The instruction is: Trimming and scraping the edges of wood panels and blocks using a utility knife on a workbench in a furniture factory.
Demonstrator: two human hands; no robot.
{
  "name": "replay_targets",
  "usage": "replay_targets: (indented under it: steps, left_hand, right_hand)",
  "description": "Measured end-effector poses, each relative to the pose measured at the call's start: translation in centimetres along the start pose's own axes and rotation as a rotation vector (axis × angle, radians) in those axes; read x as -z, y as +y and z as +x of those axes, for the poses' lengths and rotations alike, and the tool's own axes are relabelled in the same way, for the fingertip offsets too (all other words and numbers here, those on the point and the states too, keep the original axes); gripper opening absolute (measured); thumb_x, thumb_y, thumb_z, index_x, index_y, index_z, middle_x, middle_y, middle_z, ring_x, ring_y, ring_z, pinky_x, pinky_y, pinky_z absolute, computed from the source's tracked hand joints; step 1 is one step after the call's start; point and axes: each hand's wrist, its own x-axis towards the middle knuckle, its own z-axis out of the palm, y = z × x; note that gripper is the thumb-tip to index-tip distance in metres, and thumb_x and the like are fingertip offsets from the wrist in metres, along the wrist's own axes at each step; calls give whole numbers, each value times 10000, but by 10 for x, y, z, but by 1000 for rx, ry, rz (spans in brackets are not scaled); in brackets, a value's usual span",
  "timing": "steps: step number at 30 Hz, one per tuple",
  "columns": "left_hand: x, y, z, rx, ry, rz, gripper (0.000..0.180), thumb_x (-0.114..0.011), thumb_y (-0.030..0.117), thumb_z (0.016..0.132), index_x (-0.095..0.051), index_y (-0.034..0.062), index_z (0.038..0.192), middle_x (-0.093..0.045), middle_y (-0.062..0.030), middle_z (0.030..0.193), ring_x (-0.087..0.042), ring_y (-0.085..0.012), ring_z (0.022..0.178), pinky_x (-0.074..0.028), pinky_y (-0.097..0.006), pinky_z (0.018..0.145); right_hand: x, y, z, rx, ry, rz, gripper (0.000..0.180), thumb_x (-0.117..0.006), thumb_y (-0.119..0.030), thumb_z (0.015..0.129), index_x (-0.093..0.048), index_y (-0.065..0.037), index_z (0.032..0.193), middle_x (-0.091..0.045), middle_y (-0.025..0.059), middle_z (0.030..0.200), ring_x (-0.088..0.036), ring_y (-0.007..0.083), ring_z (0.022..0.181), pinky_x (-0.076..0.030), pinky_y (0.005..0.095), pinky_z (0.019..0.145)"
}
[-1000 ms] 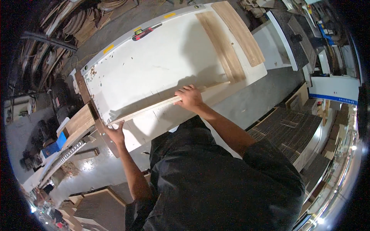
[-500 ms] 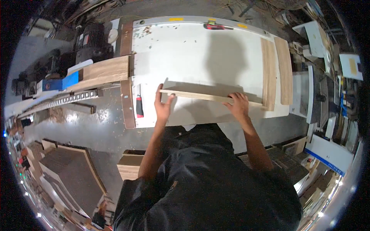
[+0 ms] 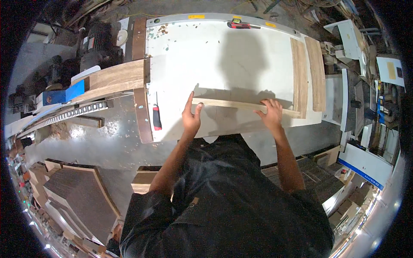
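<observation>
A long, pale wooden strip point(image 3: 232, 103) lies crosswise over the near part of the white table. Fine lines run along its upper edge; whether it is one piece or several together, I cannot tell. My left hand point(image 3: 191, 119) holds its left end, thumb on the near side and straight fingers on the far side. Toward the right end, my right hand point(image 3: 272, 114) has its bent fingers over the strip and its thumb on the near side. The strip's right end meets the nearer of two wood-grain boards point(image 3: 299, 77) lying lengthwise at the table's right.
A screwdriver point(image 3: 156, 117) with a red and black handle lies at the left. Along the far edge runs a long spirit level point(image 3: 215, 17), with a red and black tool point(image 3: 239, 25) beside it. Small chips point(image 3: 163, 30) are scattered at the far left. A wood-grain board point(image 3: 114, 79) juts left.
Both hands have shifted a little to the right with the wooden strip. My left hand moved farther, so the hands are now closer together.
</observation>
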Motion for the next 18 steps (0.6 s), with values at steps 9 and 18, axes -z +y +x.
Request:
replay_targets:
  steps: [9, 18]
  left_hand:
    - [87, -12, 91, -315, 125, 409, 360, -566, 256, 1053, -631, 13, 1310, -666, -207, 1294, -588, -403, 1245, -370, -483, 1163]
    - [293, -33, 295, -233, -109, 1496, 527, -514, 609, 985, -691, 201, 1268, -665, -150, 1305, -558, -375, 1271, -352, -575, 1106]
  right_hand:
    - [-12, 17, -10, 27, 93, -45, 448, -804, -436, 820, -692, -84, 1074, -663, 113, 1131, -560, 345, 1143, -356, 467, 1043]
    - [-23, 29, -11, 0, 104, -49, 451, -857, -373, 750, -682, -121, 1081, -611, 71, 1177, -516, 315, 1223, -334, 469, 1079]
